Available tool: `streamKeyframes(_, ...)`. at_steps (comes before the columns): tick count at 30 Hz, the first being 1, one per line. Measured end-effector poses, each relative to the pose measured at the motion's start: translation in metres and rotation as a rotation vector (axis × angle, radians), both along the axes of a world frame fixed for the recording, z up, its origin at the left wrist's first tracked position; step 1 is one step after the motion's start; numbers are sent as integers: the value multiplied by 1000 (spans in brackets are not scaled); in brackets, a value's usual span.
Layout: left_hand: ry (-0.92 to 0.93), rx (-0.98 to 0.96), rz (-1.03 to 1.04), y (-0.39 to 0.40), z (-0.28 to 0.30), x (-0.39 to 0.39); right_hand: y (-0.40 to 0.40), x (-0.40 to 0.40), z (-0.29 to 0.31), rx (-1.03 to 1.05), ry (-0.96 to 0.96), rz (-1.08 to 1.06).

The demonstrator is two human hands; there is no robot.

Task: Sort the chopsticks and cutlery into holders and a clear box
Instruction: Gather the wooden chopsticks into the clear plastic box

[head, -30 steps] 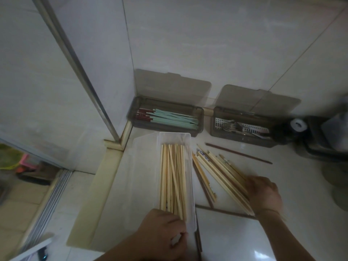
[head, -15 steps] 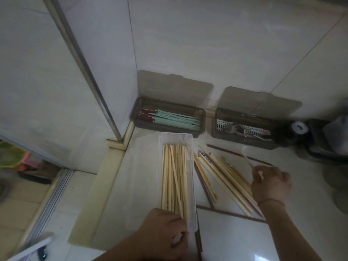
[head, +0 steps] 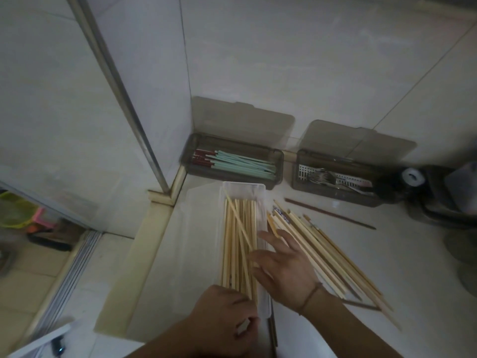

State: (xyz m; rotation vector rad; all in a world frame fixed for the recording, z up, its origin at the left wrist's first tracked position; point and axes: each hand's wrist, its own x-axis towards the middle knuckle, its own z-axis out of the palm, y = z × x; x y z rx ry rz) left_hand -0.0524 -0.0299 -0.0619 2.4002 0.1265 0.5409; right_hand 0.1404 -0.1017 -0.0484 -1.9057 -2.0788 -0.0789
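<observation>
From the head view, we see the left hand [head: 227,321] curled around the near end of the clear box [head: 263,192], which holds bamboo chopsticks [head: 237,244] lengthwise. The right hand [head: 284,267] hovers with fingers spread over the box's right edge, gripping nothing. Loose bamboo chopsticks [head: 322,246] lie beside the box; two smoked holders [head: 232,174] [head: 335,187] stand against the wall

Hidden, cropped and blurred parts

The left hand [head: 227,324] covers the near end of the clear box [head: 263,192] and of the chopsticks [head: 238,244] in it. Both forearms run off the bottom edge. The dark things [head: 449,192] at the right edge and the clutter [head: 23,218] at far left are too blurred to identify.
</observation>
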Motion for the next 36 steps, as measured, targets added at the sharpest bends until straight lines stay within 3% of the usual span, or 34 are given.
streamKeyframes(5, 5, -4, -6, 0, -1, 0, 5, -11, 4, -145, -78, -157)
streamKeyframes(11, -2, -2, -12, 0, 1, 1, 13, -16, 5, -271, -178, -156)
streamKeyframes(13, -6, -5, -12, 0, 1, 0, 12, -14, 3, -196, -84, -129)
streamKeyframes(15, -16, -6, -24, 1, 2, 1, 8, -4, 1, -11, 127, -127)
streamKeyframes(18, -28, -14, -11, 1, 3, 1, -7, 25, -4, 178, 259, -381)
streamKeyframes(20, -29, -10, -7, 1, 2, 2, -23, 49, -9, 91, 250, -699)
streamKeyframes(23, -19, -15, -8, 0, 1, 1, -46, 81, -17, -259, 235, -999)
streamKeyframes(26, -4, -13, -9, 0, -1, 1, -65, 93, -24, -400, 156, -1054)
streamKeyframes(32, 4, -30, -18, -1, 0, 1, -64, 85, -24, -410, 64, -1063)
streamKeyframes(36, 11, -40, -17, -1, -1, 1, -56, 82, -22, -460, 178, -1122)
